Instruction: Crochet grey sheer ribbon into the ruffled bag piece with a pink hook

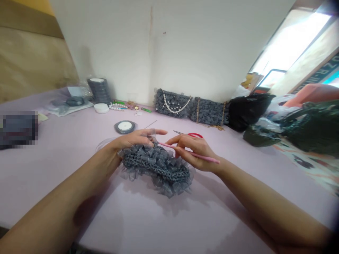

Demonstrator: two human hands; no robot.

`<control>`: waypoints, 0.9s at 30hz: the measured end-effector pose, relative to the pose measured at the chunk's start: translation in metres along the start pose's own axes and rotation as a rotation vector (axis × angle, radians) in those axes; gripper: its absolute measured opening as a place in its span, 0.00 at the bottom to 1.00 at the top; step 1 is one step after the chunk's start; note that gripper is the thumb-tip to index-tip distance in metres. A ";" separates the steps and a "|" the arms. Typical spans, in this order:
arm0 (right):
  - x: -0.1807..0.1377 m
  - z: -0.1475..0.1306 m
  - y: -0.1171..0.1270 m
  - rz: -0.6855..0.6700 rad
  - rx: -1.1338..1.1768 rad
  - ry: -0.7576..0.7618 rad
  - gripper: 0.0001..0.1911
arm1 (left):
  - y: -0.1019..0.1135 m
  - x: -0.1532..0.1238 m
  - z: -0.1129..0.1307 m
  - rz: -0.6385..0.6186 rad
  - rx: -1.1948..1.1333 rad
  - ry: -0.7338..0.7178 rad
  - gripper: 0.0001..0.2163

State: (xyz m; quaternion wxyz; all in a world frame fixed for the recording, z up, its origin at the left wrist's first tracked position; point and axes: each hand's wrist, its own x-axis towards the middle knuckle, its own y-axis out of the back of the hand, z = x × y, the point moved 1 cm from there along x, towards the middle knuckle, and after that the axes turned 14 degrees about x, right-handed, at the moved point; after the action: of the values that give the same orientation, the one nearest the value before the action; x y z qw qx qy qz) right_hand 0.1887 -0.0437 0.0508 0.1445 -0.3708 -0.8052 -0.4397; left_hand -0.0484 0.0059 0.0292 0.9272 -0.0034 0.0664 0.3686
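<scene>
A grey crocheted piece (159, 165) with ruffles of sheer ribbon hangs just over the table from my left hand (137, 138). That hand pinches its upper edge, index finger stretched out to the right with ribbon passing over it. My right hand (193, 150) grips a pink crochet hook (203, 157) like a pen. The hook's tip meets the top edge of the piece beside my left fingers; the exact stitch is too small to make out. A spool of grey ribbon (125, 126) lies flat beyond my left hand, and loose ribbon curves beside my left wrist.
Scissors with red handles (195, 135) lie behind my right hand. Against the wall stand a grey ruffled bag with pearls (172, 104) and another with a gold chain (209, 111). Stacked ribbon spools (99, 91) and bead strings (118, 106) are at back left, a black plastic bag (246, 109) right.
</scene>
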 end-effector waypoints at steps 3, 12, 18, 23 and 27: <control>-0.002 0.004 0.000 0.045 0.174 -0.142 0.10 | 0.003 0.000 0.001 0.004 0.027 -0.005 0.27; -0.002 0.017 -0.034 0.419 0.369 -0.195 0.15 | -0.029 0.010 0.000 -0.004 0.022 -0.056 0.27; 0.004 0.007 -0.023 0.370 0.078 -0.430 0.17 | -0.045 0.015 -0.006 0.241 0.063 -0.011 0.28; 0.010 0.001 -0.012 0.344 0.243 -0.565 0.19 | -0.044 0.009 -0.001 0.334 0.216 -0.008 0.37; 0.009 0.004 -0.009 0.377 0.263 -0.496 0.18 | -0.026 0.007 0.004 0.360 0.275 -0.142 0.24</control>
State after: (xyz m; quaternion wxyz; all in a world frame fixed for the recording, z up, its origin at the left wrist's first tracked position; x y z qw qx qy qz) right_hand 0.1762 -0.0391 0.0477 0.0697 -0.5871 -0.7828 -0.1938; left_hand -0.0253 -0.0081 0.0314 0.8406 0.1609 0.0501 0.5148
